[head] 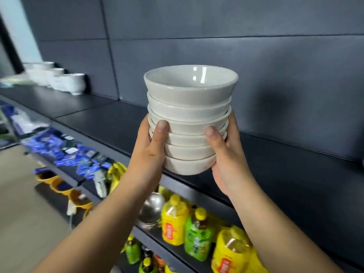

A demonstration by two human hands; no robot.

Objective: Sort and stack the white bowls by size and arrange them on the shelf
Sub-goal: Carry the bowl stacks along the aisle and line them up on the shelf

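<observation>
Dead centre, a stack of white bowls is up in the air, nested rim over rim, open mouth up, the top bowl the widest and showing a glossy inside. It hangs in front of the dark shelf, clear of the board, with its base well off the surface.

The left hand clamps the stack from 9 o'clock: thumb pressed flat across the middle rims, nail facing the camera, the other fingers wrapped round the far side out of sight. The right hand mirrors it from 3 o'clock, thumb on the lower-middle rims, palm cupping the side down towards the bottom bowl. So the bowls sit squarely between the two hands, both closed firmly on the lower half, the top two bowls standing free above the thumbs. Both bare forearms come in from 6 o'clock.

Out at 10 o'clock, far along the same shelf, a cluster of white cups sits against the dark panel wall, blurred. At 8 o'clock, blue packets crowd the tier below. At 5 o'clock, yellow and green bottles stand on a lower tier, with a shiny metal pot just beside them.
</observation>
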